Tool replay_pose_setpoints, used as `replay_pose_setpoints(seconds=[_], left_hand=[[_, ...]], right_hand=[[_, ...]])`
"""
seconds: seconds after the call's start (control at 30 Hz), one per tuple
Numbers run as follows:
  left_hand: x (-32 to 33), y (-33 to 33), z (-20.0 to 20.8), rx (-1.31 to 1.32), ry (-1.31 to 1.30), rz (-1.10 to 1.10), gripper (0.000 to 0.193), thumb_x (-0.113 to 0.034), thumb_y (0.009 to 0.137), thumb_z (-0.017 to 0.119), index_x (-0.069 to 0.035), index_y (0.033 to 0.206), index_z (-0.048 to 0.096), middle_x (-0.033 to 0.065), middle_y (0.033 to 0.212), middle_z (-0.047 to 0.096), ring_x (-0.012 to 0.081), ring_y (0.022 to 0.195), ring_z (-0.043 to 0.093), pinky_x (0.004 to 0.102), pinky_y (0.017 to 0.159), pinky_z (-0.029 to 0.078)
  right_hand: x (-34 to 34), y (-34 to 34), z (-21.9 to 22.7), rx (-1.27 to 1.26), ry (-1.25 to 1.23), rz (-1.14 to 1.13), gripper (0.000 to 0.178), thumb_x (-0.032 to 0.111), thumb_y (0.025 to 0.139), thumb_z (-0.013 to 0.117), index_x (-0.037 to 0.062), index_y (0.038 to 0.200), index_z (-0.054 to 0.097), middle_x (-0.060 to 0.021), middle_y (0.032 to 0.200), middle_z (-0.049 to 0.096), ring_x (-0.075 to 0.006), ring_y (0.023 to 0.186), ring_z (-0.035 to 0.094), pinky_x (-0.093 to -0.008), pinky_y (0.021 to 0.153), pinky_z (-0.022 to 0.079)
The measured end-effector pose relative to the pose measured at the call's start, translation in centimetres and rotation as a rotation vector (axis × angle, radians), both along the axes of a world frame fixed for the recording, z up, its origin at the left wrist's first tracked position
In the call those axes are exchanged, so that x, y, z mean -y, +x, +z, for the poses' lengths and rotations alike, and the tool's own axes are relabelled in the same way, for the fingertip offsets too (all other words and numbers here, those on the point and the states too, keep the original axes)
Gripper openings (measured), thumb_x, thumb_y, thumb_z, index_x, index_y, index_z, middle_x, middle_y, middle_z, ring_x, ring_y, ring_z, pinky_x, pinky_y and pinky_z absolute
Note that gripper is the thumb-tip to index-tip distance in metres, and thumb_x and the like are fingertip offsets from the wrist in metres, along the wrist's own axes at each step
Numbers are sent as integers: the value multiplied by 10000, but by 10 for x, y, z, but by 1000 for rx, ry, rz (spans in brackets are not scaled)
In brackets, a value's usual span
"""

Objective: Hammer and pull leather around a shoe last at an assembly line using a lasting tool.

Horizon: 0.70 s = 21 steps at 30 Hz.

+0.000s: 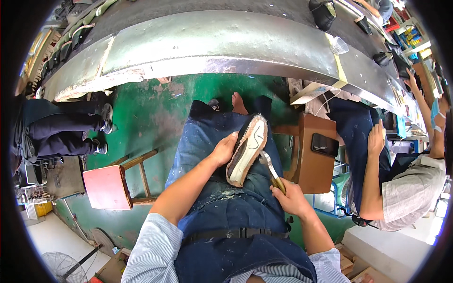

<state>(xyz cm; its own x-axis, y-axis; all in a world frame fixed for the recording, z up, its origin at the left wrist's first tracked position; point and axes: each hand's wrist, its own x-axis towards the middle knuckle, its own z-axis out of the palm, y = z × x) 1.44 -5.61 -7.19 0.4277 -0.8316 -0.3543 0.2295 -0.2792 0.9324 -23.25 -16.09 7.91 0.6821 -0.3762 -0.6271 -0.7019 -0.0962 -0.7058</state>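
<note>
On my lap a shoe upper on its last (247, 153) is turned bottom up. Its pale bottom shows a dark curved line, and a ragged, pleated edge runs round the rim. My left hand (225, 149) grips the shoe's left side, its thumb near the edge and the other fingers hidden. My right hand (289, 196) is closed round the yellowish handles of a pair of metal pincers (269, 164). The head of the pincers is at the shoe's right edge; whether its jaws pinch the material I cannot tell. A dark blue apron (222, 207) covers my legs beneath the shoe.
A long metal-edged workbench (212, 42) crosses ahead, with dark shoes (323, 14) on it. To my left stands a pink-topped stool (107, 187); to my right, a brown stool (315, 172) carries a phone (324, 144). Co-workers sit at both sides. A fan (63, 266) is at lower left.
</note>
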Motion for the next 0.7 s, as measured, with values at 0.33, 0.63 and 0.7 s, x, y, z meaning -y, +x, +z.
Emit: replay_pose_setpoints(seconds=[0.33,0.63,0.7], left_hand=[[-14,-20,-5,249,-56,44,510,-324,1073,261,27,1395,446,240,1385,505,349,1320,462,362,1120,328],[-24,-29,0,386,-63,54,502,-292,1058,271,39,1409,411,242,1405,478,373,1342,424,403,1141,292],[-27,-31,7,390,-49,31,503,-288,1056,274,33,1425,388,235,1425,459,373,1358,401,403,1149,275]], right_hand=[[21,19,9,156,-353,420,519,166,895,605,-56,1347,479,-279,1159,609,-437,1078,595,-421,943,473],[33,70,41,-132,-250,575,334,209,897,600,-46,1111,571,-285,994,638,-445,970,616,-475,842,478],[39,90,53,-222,-237,633,311,223,904,592,-43,1064,567,-285,967,641,-451,956,618,-489,841,480]])
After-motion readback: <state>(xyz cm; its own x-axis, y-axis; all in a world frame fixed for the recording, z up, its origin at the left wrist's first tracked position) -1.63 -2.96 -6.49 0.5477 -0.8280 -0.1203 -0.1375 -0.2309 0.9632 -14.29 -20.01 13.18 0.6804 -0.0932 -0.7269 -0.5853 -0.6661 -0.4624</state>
